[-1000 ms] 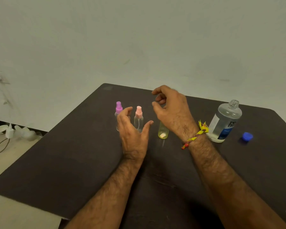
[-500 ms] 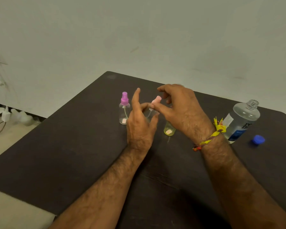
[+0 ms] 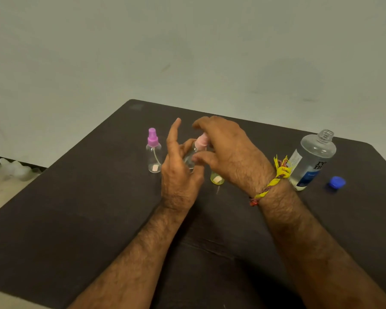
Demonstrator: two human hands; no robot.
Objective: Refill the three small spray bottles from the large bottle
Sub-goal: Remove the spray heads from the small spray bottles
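Right now the left hand (image 3: 178, 172) is gripping the clear body of the pink-capped spray bottle (image 3: 193, 153), its thumb and lower fingers curling round it while the index finger is sticking straight up. That bottle is tilting a little toward the right and is sitting in the middle of the row, between the two hands; whether its base is touching the tabletop (image 3: 76, 208) cannot be told, since the hand is covering it. The right hand (image 3: 227, 152) is curling over the pink spray head (image 3: 202, 139), with the thumb pressing in from below and the fingers arching over the top, so it is pinching the head.

Just to the left, the purple-capped spray bottle (image 3: 153, 152) is standing upright on the dark tabletop, apart from the left hand, with its dip tube and a pale sticker showing through the clear wall. Only the yellow-green base of the third small bottle (image 3: 217, 179) is showing, under the right hand's palm; its top is hidden.

Further right, beyond the wrist wearing a yellow thread band (image 3: 276, 177), the large bottle (image 3: 311, 159) is standing uncapped with clear liquid inside. Its blue cap (image 3: 337, 182) is lying on the tabletop just beside it, to the right.
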